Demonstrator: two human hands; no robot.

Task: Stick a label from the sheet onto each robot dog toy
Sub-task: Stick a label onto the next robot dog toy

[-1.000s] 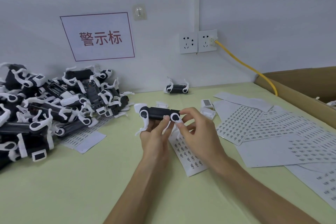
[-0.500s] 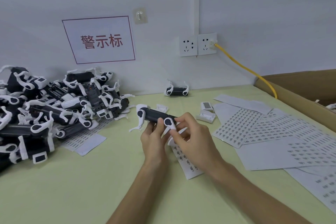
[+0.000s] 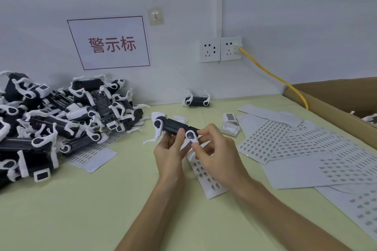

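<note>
Pale green tabletop (image 3: 102,210), white wall behind. Left hand (image 3: 169,155) grips black robot dog toy (image 3: 175,126) above strip label sheet (image 3: 210,177); right hand (image 3: 216,155) pinches its rear leg. Toy pile (image 3: 55,120) far left.

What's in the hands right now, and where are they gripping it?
Both hold one robot dog toy. The left hand grips its black body from below, thumb on top; the right hand pinches the end by the white leg joint.
</note>
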